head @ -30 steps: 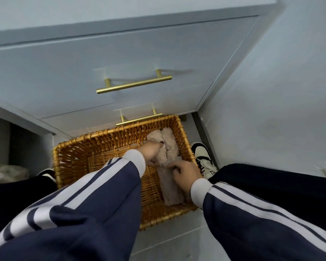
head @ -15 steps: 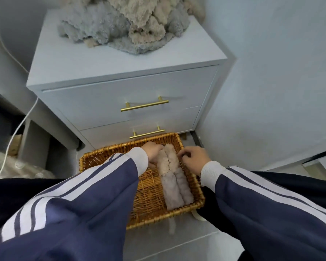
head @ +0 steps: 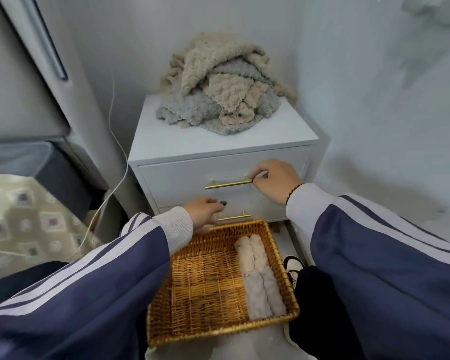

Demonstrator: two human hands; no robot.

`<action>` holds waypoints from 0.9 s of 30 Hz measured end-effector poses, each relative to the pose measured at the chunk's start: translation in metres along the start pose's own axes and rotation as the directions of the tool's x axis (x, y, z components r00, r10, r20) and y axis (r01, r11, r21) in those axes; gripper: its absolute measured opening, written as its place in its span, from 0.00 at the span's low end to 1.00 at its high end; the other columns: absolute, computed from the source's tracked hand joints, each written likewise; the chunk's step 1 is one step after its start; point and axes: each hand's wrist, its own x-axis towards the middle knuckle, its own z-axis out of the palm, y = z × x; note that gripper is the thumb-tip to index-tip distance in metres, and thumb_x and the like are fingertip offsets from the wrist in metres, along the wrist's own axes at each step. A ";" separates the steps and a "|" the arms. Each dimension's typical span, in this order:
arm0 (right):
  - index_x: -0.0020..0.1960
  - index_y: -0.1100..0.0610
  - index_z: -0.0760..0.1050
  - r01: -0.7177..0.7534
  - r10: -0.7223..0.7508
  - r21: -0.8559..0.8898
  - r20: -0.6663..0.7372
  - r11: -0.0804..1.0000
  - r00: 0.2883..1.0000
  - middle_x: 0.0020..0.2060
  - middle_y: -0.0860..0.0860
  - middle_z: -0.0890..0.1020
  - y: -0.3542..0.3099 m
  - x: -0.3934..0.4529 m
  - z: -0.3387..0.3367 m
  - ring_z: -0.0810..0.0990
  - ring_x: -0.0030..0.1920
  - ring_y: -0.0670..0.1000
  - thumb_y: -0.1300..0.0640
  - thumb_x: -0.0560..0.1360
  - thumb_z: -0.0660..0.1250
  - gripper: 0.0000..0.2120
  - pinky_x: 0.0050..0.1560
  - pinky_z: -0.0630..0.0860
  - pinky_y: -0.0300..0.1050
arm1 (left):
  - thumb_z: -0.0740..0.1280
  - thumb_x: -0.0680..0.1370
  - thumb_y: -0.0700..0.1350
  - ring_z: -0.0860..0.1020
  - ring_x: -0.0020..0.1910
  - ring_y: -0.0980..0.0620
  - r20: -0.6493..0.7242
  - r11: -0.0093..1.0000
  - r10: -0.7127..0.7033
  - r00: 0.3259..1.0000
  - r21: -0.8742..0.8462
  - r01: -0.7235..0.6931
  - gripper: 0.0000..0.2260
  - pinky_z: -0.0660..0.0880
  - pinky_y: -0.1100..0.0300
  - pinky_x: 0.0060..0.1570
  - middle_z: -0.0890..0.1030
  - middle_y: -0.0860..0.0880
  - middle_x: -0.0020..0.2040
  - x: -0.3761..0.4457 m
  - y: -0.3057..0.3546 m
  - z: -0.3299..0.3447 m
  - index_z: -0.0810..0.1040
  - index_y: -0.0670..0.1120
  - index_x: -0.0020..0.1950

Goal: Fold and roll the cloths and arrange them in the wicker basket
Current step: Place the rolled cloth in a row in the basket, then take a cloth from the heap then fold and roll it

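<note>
Between cloths: four rolls stowed, both hands free and raised toward the pile

Rolled cloths (head: 259,276) lie packed along the right wall of the wicker basket (head: 205,281) on the floor; the unfolded cloth pile (head: 224,84) sits on the far white nightstand (head: 218,162). The left hand (head: 205,211), loosely curled, grasps nothing over the basket's far rim; the right hand (head: 276,180), also curled, hovers by the upper brass drawer handle (head: 229,183), and whether it touches the bar I cannot tell. Next move, as I judge it: reach up, take one cloth off the pile. No brand or writing is readable
</note>
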 end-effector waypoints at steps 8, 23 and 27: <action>0.44 0.50 0.80 0.041 -0.005 0.284 -0.125 0.958 0.992 0.41 0.40 0.79 -0.042 0.005 -0.036 0.77 0.47 0.47 0.60 0.75 0.64 0.08 0.54 0.74 0.44 | 0.63 0.81 0.42 0.80 0.56 0.47 -0.058 0.936 0.184 0.981 -0.293 -0.193 0.12 0.76 0.49 0.58 0.79 0.48 0.60 -0.040 0.054 -0.039 0.73 0.47 0.64; 0.45 0.50 0.80 -0.005 0.056 0.248 -0.199 0.969 0.978 0.50 0.45 0.79 -0.060 0.060 -0.019 0.77 0.38 0.41 0.60 0.74 0.64 0.08 0.34 0.67 0.30 | 0.63 0.79 0.36 0.84 0.49 0.45 -0.234 0.749 0.289 0.928 -0.548 -0.372 0.08 0.80 0.49 0.53 0.85 0.44 0.51 -0.003 0.117 -0.080 0.78 0.43 0.56; 0.45 0.51 0.80 -0.017 0.076 0.277 -0.202 0.961 0.976 0.44 0.47 0.78 -0.067 0.072 -0.013 0.75 0.33 0.43 0.60 0.74 0.64 0.08 0.29 0.66 0.28 | 0.61 0.79 0.36 0.84 0.48 0.46 -0.229 0.683 0.268 0.936 -0.639 -0.353 0.09 0.80 0.51 0.49 0.85 0.44 0.49 0.002 0.125 -0.094 0.78 0.43 0.55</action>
